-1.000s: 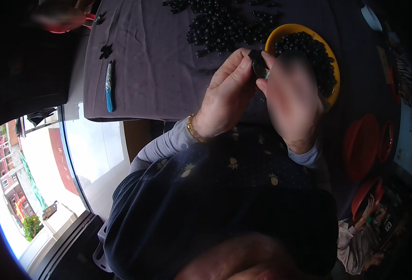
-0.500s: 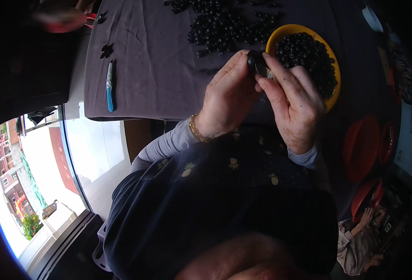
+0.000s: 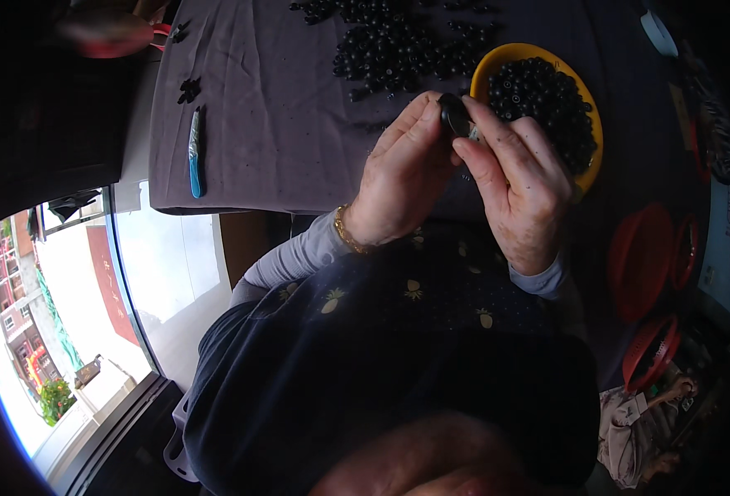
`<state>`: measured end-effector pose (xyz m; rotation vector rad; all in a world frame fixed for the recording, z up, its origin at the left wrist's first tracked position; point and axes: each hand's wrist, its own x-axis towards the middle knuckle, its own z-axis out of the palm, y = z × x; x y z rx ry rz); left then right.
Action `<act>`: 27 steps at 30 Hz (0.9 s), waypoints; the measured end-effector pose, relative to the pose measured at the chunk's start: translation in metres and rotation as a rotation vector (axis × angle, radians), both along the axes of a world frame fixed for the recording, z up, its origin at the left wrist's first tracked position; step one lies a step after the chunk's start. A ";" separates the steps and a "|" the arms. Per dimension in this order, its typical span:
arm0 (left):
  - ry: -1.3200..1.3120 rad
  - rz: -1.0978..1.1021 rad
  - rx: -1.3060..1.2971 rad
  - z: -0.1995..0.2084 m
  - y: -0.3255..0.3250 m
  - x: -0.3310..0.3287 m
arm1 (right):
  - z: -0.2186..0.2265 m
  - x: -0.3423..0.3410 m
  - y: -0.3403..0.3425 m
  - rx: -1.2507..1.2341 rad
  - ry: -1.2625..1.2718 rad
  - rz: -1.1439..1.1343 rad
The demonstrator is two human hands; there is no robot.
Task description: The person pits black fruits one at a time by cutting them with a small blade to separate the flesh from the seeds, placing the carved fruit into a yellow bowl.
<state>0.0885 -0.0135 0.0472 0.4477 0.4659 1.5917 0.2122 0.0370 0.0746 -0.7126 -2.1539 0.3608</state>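
Observation:
My left hand [image 3: 398, 165] is closed at the fingertips on a round black disc-like part [image 3: 454, 116], held upright over the near edge of the table. From the other side my right hand [image 3: 526, 194] pinches, thumb and forefinger against the disc's edge. A small pale bit [image 3: 474, 131] shows between the right fingertips; its kind is too small to tell. Just beyond the right hand stands a yellow bowl [image 3: 497, 56] filled with small round black pieces [image 3: 538, 99]. More black pieces [image 3: 381, 54] lie heaped on the cloth ahead of my left hand.
A dark purplish cloth [image 3: 274, 124] covers the table. On its left lie a blue-handled tool [image 3: 196, 161] and a small black cluster [image 3: 189, 89]. Red basins [image 3: 642, 256] are at the right. Another person's arm [image 3: 675, 390] is by a red bowl [image 3: 650, 355].
The black disc has turned a little, its face now looking darker. My fingers have shifted slightly around it. At lower right, the other person's arm has moved away from the red bowl.

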 end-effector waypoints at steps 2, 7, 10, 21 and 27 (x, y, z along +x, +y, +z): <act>0.015 0.006 -0.008 0.002 -0.002 0.001 | 0.001 0.001 0.002 -0.006 0.008 0.005; 0.036 -0.027 0.055 0.002 0.001 -0.001 | -0.001 -0.001 0.003 -0.104 0.084 0.005; 0.040 -0.003 0.007 0.003 0.002 -0.001 | 0.002 0.003 0.004 0.037 0.086 0.112; 0.050 -0.011 -0.065 0.000 0.005 -0.004 | 0.001 0.003 0.005 0.072 -0.024 0.146; 0.089 -0.006 -0.104 -0.007 0.006 0.001 | -0.004 0.001 0.009 0.093 -0.012 0.042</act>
